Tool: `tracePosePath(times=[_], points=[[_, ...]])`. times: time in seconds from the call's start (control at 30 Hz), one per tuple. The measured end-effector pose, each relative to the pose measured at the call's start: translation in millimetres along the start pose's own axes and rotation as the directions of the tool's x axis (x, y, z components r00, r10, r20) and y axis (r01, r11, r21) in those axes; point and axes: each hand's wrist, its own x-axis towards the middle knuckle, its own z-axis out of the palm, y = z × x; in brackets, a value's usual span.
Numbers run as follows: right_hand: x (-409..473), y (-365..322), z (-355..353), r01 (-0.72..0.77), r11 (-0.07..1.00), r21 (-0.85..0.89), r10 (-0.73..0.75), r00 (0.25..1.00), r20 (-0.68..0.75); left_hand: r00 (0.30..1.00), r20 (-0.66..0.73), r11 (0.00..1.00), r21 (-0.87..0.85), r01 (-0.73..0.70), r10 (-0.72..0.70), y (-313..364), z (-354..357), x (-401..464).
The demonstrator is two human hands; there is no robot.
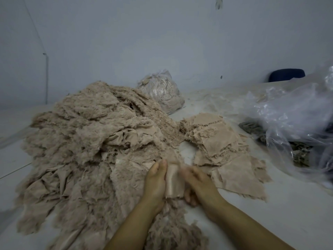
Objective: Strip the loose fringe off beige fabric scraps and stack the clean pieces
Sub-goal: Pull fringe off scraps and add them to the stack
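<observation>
We hold one beige scrap [174, 179] between our two hands, low in the middle of the view and just above the white floor [270, 213]. Our left hand [156, 179] grips the scrap's left edge, thumb and fingers curled round it with the fingertips pointing away from us. Our right hand [195, 184] is blurred; its fingers look curled on the scrap's right edge, though we cannot tell exactly how they lie. The scrap stands roughly upright between the hands, with a frayed lower edge. To our left, touching the left hand, spreads the big heap [90, 145] of fringed beige pieces. Just beyond the right hand lies the stack [221, 141] of flatter pieces, spread loosely over the floor. Loose fringe [173, 230] lies between our forearms. Behind the heap sits a clear bag [162, 91] stuffed with beige material. At the right, crumpled plastic [297, 112] covers some darker fabric [257, 130], and a dark blue object [286, 74] shows by the wall [162, 33].
</observation>
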Motion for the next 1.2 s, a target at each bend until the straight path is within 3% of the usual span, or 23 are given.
tracePosePath(times=[0.07,0.17,0.27,0.37,0.5,0.63,0.77,0.97,1.1,1.2], points=[[-2.4,-1.3,3.1,-0.024,1.000,0.004,0.023,0.997,0.072,1.000,-0.007,1.000,-0.001,-0.006,0.006,2.4,-0.2,0.0],[0.1,-4.1,-1.2,0.040,0.999,-0.011,-0.040,0.997,-0.066,0.997,-0.038,0.991,0.122,-0.059,0.064,3.5,-0.8,1.0],[1.1,-3.8,2.2,0.101,0.987,-0.124,-0.116,0.986,-0.121,0.991,0.117,0.946,0.308,-0.099,0.066,-2.0,6.3,-5.2],[4.8,-1.4,2.4,0.143,0.985,-0.098,-0.165,0.947,-0.274,0.979,0.187,0.917,0.370,-0.147,0.081,-4.1,10.2,-9.2],[8.6,-1.6,-4.5,0.187,0.967,-0.175,-0.245,0.875,-0.418,0.988,0.102,0.942,0.302,-0.145,0.119,-0.9,8.2,-8.1],[10.7,-8.4,-7.4,0.177,0.936,-0.303,-0.300,0.851,-0.430,0.994,0.008,0.967,0.232,-0.103,0.104,-1.6,7.8,-5.0],[10.0,-19.8,-26.5,0.176,0.898,-0.404,-0.348,0.846,-0.405,0.998,0.026,0.982,0.177,-0.062,0.058,-2.0,6.0,-3.9],[9.5,-26.3,-50.5,0.120,0.828,-0.548,-0.364,0.858,-0.362,0.994,0.074,0.970,0.226,-0.089,0.074,-4.8,8.9,-4.4],[6.2,-28.3,-70.2,0.064,0.803,-0.593,-0.385,0.814,-0.434,0.990,-0.017,0.958,0.255,-0.131,0.140,-5.4,3.0,-1.6],[2.7,-36.3,-98.2,-0.080,0.731,-0.678,-0.337,0.821,-0.461,0.991,-0.015,0.940,0.319,-0.122,0.134,-4.9,-5.9,2.0]])
